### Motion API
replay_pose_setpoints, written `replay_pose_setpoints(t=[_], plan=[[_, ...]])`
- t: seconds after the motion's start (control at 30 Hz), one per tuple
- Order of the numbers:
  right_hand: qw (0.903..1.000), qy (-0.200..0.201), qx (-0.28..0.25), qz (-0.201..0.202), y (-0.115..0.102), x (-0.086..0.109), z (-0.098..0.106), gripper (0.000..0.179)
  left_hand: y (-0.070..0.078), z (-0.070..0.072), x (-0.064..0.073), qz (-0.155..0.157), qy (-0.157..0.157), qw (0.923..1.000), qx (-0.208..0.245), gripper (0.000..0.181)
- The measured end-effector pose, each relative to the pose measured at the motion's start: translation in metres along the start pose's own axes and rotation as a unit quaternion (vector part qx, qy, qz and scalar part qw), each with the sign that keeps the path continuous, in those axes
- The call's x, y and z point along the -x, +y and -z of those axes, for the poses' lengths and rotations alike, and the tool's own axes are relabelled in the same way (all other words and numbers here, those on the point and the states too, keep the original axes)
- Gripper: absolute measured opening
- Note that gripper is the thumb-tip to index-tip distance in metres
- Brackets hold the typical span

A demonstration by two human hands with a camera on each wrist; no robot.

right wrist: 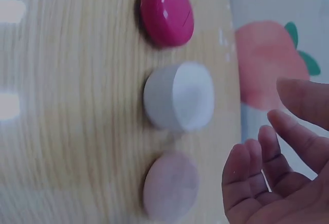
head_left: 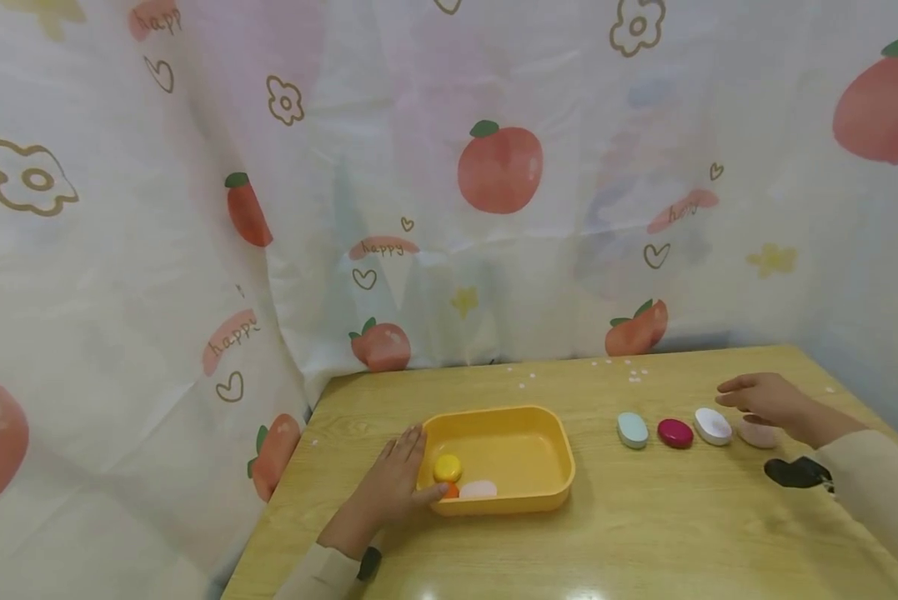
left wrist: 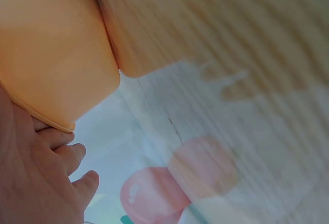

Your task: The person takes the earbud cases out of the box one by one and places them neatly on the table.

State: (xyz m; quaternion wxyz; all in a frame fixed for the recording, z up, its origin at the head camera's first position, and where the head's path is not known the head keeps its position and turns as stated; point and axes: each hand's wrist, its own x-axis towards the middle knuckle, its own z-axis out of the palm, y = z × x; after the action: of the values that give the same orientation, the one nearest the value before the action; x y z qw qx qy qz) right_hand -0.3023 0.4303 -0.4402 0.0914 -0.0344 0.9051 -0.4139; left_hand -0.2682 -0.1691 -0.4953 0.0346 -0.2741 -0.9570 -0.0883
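Observation:
A yellow plastic basin sits at the middle of the table. My left hand holds its left rim, fingers along the outer wall and thumb over the front corner. Inside lie a round yellow piece, an orange one partly behind the thumb, and a pale pink oval. My right hand hovers with fingers loosely bent and nothing in them. Below it is a pale pink rounded piece, partly hidden in the head view. Beside that stand a white piece, a glossy magenta one and a mint oval.
The wooden table carries small white specks near its back edge. A fruit-printed curtain hangs behind and on the left. A black wrist strap piece shows by the right sleeve.

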Motion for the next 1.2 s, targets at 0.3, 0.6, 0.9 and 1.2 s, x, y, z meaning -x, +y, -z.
replay_pose_setpoints(t=[0.3,0.6,0.9,1.2], plan=[[0.9944,-0.07,-0.052,0.06,-0.043,-0.015,-0.026,0.062,0.0,0.0,0.0,0.01,-0.009,0.9999,-0.009,0.105],[0.9787,-0.128,-0.125,0.101,-0.086,-0.025,-0.048,0.054,0.001,0.0,0.0,0.006,-0.01,0.9997,-0.021,0.104],[0.9709,-0.156,-0.144,0.111,-0.122,-0.028,-0.073,0.05,0.003,0.003,-0.001,0.003,-0.003,0.9998,-0.021,0.103],[0.9576,-0.191,-0.175,0.127,-0.14,-0.032,-0.105,0.045,0.001,0.002,0.0,0.007,-0.01,0.9999,-0.012,0.103]])
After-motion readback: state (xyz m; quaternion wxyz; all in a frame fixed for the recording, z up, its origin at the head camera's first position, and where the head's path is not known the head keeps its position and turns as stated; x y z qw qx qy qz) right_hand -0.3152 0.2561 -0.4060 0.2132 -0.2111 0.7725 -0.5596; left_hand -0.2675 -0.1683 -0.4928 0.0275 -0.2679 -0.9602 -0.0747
